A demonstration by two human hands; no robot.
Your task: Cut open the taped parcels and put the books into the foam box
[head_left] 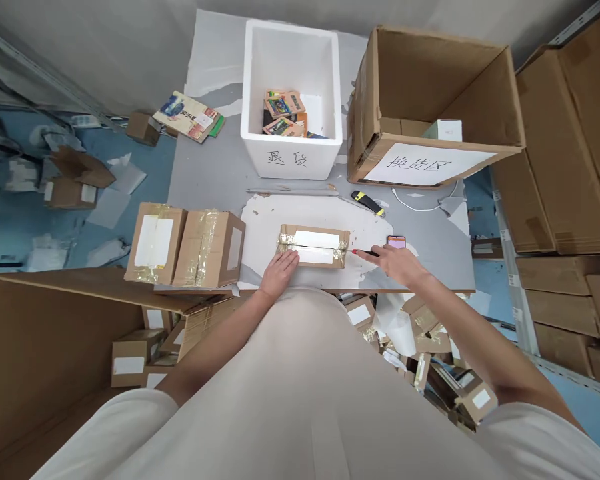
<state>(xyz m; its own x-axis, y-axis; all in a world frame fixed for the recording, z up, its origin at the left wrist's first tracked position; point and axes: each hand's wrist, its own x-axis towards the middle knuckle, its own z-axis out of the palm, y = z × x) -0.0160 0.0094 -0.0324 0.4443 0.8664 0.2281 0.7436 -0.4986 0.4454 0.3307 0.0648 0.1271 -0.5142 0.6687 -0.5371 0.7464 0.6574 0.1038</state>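
Note:
A long, low cardboard box (314,239) lies in front of me on the table, sealed with shiny tape along its top seam and bearing white labels. My left hand (281,270) rests on the box's near left corner, fingers stretched out. Just off the right end of the box, my right hand (397,265) grips a slim red-and-black box cutter (363,253), its tip pointing left at the box's taped end. Whether the tip touches the cardboard I cannot tell. A phone with a lit screen (396,242) lies right behind my right hand.
A white foam box (293,157) with colourful packs stands behind, beside a large open carton (430,160). A yellow-and-black utility knife (368,203) lies nearby. Two taped cartons (207,249) sit at left, books (187,117) behind them. Several boxes (473,397) fill the space below the table edge.

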